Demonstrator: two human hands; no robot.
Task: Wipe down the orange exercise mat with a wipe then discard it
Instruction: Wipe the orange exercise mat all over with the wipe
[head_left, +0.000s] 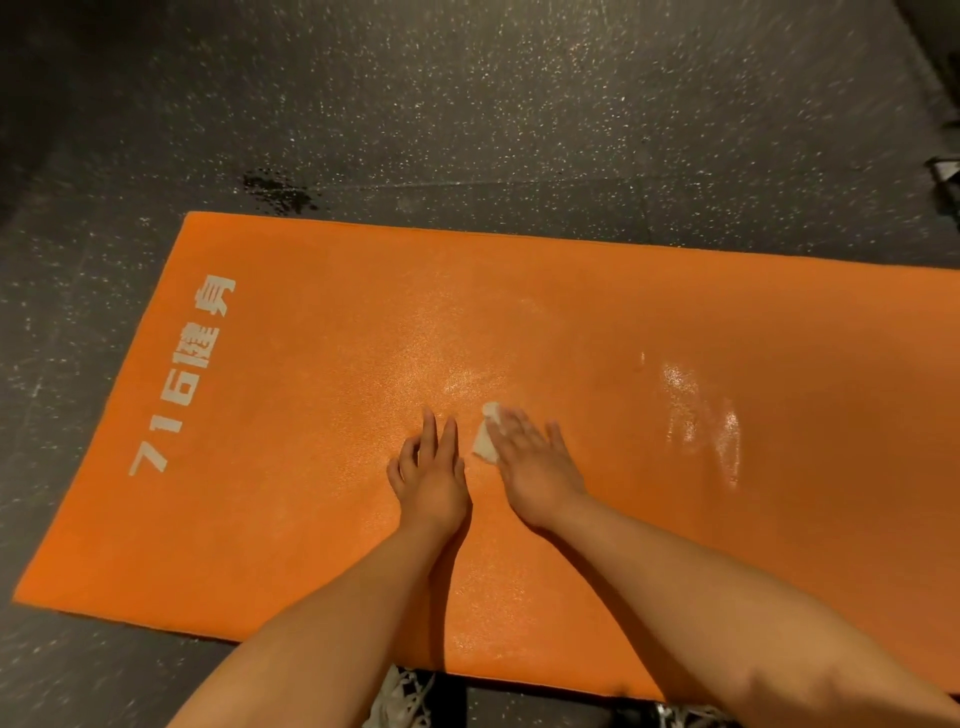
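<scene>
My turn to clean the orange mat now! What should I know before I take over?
Left hand: open, resting on the orange mat, holding nothing.
Right hand: open, flat fingers pressing the white wipe onto the middle of the mat.
Done: wet shiny streaks to the right of the hands suggest that part was wiped.
Left: the end with the white lettering looks dry, so probably wipe there, then discard the wipe. No bin is in view.
</scene>
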